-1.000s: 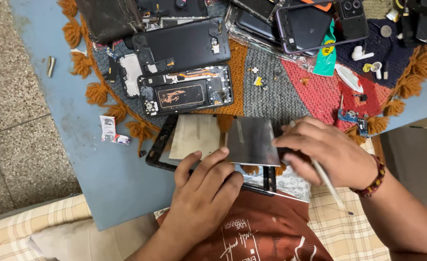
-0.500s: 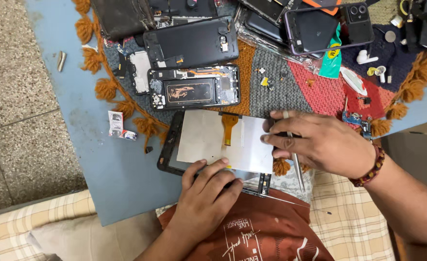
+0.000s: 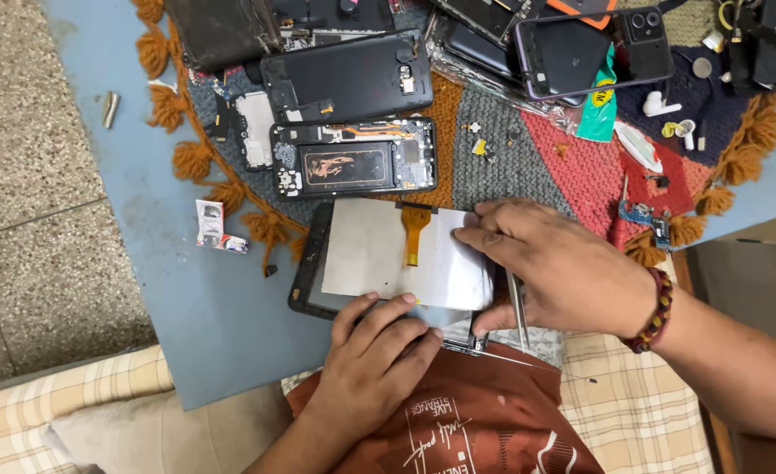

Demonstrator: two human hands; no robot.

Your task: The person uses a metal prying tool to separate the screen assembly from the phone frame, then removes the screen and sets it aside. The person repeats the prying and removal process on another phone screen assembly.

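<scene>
Blue table (image 3: 186, 307) fills most of my view, its far edge cut off at the top. A knitted mat (image 3: 528, 167) with tassels covers its upper part, littered with opened phones (image 3: 353, 158); small screws and bits there are too tiny to identify. Tablet (image 3: 379, 263) lies at the table's near edge, a white panel (image 3: 362, 250) with an orange ribbon (image 3: 413, 230) on top. Its right end is hidden by the right hand (image 3: 564, 272), fingers flat on the panel, a thin metal tool (image 3: 519, 307) pinched underneath. Left hand (image 3: 375, 360) presses spread fingers on the tablet's near edge, holding nothing. That corner is hard to read.
</scene>
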